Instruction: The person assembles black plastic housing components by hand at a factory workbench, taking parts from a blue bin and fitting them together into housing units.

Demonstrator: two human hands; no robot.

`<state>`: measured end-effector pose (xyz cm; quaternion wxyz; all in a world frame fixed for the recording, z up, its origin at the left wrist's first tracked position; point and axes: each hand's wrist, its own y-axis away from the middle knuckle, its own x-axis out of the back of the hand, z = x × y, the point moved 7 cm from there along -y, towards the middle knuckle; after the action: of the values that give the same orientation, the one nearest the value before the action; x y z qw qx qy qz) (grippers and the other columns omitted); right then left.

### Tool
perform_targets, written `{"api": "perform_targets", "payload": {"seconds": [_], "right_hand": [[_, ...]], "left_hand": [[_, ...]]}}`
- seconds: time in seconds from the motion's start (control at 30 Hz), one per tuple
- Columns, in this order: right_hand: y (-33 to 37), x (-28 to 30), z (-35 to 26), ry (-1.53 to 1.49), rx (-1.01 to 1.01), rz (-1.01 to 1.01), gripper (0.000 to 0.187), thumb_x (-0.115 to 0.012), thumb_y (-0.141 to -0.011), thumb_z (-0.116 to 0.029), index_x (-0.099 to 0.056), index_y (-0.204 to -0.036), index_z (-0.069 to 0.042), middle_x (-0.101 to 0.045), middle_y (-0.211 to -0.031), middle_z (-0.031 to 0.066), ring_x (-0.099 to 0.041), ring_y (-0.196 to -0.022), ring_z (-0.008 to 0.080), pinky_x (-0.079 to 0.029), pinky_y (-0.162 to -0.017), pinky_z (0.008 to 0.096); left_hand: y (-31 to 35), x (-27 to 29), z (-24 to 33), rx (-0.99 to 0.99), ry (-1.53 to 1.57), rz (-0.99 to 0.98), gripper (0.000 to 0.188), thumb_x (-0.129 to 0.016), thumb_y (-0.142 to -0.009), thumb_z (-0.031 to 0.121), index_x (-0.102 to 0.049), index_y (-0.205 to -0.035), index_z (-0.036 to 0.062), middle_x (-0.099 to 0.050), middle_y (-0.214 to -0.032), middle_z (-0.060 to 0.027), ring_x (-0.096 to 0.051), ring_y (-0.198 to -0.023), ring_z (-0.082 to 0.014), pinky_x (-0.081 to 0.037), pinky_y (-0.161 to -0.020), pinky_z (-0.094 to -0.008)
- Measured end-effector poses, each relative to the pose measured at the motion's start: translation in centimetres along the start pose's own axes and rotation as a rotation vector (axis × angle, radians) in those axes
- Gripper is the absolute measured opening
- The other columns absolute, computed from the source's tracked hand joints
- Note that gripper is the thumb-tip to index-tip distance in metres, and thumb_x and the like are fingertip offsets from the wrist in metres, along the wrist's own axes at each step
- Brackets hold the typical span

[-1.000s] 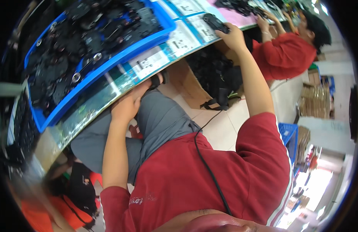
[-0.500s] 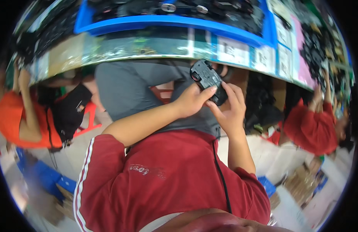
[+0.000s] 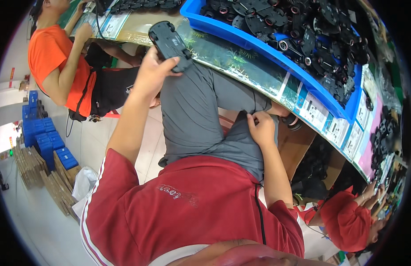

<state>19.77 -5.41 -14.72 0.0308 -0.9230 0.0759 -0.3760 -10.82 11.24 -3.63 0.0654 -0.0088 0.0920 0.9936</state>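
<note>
My left hand (image 3: 153,73) grips a black toy car chassis (image 3: 169,43) by its near end, thumb across the upward face. It is held out at the front edge of the workbench, over the gap beside my left knee. Small wheels show along its rim. My right hand (image 3: 261,127) lies on my right thigh with fingers curled against the grey trousers (image 3: 192,119). Whether those fingers pinch anything is hidden.
A blue bin (image 3: 267,51) heaped with similar black chassis stands on the workbench (image 3: 219,55). More black parts (image 3: 148,4) lie in rows at the far left. Co-workers sit on both sides, in orange (image 3: 52,53) and red (image 3: 347,217). Blue crates (image 3: 41,133) and flattened cardboard (image 3: 54,190) stand behind left.
The chassis has moved from between both hands to the left and forward, in my left hand alone. My right hand has let go and dropped to my thigh. The view has turned.
</note>
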Motion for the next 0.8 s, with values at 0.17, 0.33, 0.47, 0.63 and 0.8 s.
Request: {"api": "perform_targets", "payload": {"seconds": [0.17,0.33,0.47,0.63,0.8], "right_hand": [[-0.8,-0.1,2.1,-0.061,-0.153,0.000,0.027,-0.071,-0.087,-0.020,-0.063,-0.070,0.000,-0.062,-0.065,0.0155,-0.060,-0.058,0.0334,-0.046,-0.054,0.0411],[-0.2,0.2,2.3,-0.040,-0.115,0.024,0.027,-0.071,-0.087,-0.020,-0.064,-0.070,-0.001,-0.062,-0.064,0.0158,-0.060,-0.057,0.0330,-0.046,-0.055,0.0405],[0.1,0.7,2.5,-0.025,-0.156,0.026,0.027,-0.072,-0.086,-0.019,-0.063,-0.069,-0.001,-0.060,-0.062,0.0153,-0.059,-0.055,0.0324,-0.045,-0.054,0.0401],[-0.1,0.9,2.5,-0.010,-0.174,0.027,0.026,-0.072,-0.086,-0.018,-0.062,-0.068,-0.001,-0.059,-0.059,0.0142,-0.059,-0.053,0.0303,-0.044,-0.053,0.0389],[-0.7,0.3,2.2,-0.031,-0.179,0.017,0.027,-0.072,-0.086,-0.019,-0.064,-0.069,-0.001,-0.060,-0.058,0.0139,-0.059,-0.051,0.0298,-0.045,-0.051,0.0385]], "left_hand": [[-3.5,6.7,1.3,-0.070,-0.202,0.194,0.044,-0.071,-0.084,0.008,-0.055,-0.124,-0.0006,-0.068,-0.107,-0.0058,-0.064,-0.089,-0.0121,-0.051,-0.067,-0.0255],[-4.6,7.5,1.4,-0.126,-0.176,0.143,0.062,-0.074,-0.085,0.007,-0.045,-0.138,-0.0071,-0.068,-0.109,-0.0085,-0.065,-0.087,-0.0120,-0.050,-0.069,-0.0246],[-6.6,9.2,0.7,-0.173,-0.061,0.191,0.064,-0.072,-0.087,0.006,-0.041,-0.141,-0.0094,-0.068,-0.110,-0.0102,-0.065,-0.086,-0.0125,-0.051,-0.070,-0.0245],[-6.7,16.4,-1.9,-0.286,0.052,0.520,0.049,-0.066,-0.096,0.012,-0.046,-0.134,-0.0119,-0.066,-0.104,-0.0131,-0.066,-0.086,-0.0167,-0.056,-0.071,-0.0270],[-7.6,22.1,-2.4,-0.329,0.018,0.745,0.034,-0.062,-0.098,0.012,-0.055,-0.119,-0.0136,-0.065,-0.103,-0.0139,-0.067,-0.083,-0.0183,-0.060,-0.074,-0.0310]]}}
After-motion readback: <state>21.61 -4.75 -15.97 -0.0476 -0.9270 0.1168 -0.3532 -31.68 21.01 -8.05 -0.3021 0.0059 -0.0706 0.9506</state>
